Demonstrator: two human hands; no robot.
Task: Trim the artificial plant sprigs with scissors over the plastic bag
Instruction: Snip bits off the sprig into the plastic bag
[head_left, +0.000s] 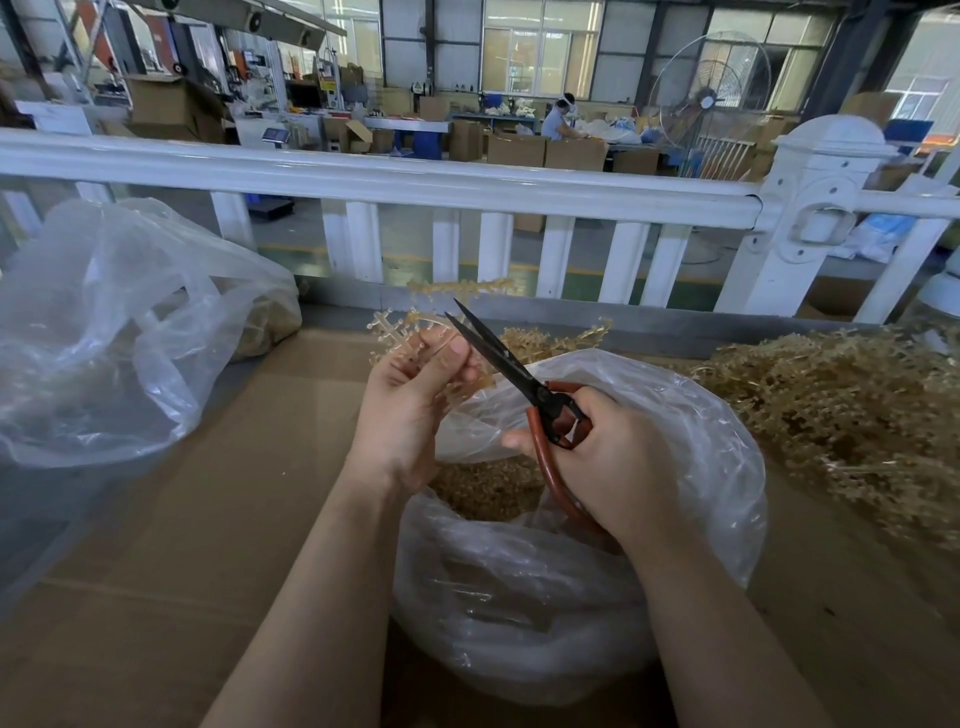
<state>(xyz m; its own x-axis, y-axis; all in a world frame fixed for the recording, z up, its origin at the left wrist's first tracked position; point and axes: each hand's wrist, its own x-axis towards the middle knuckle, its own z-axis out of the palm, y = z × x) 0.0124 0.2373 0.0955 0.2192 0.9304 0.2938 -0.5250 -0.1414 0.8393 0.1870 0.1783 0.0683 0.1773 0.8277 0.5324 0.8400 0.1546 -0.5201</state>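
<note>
My left hand (415, 400) pinches a tan artificial plant sprig (457, 291) between thumb and fingers, its branches fanning up and outward. My right hand (608, 457) grips the red handles of black-bladed scissors (498, 358); the blades are slightly apart and point up-left beside my left thumb. Both hands hover over an open clear plastic bag (675, 426) that holds tan trimmed bits (488, 488) at its bottom.
A heap of tan sprigs (841, 410) lies on the cardboard-covered table (208, 519) at the right. Another clear plastic bag (104, 332) with some tan material sits at the left. A white railing (415, 171) runs along the table's far edge.
</note>
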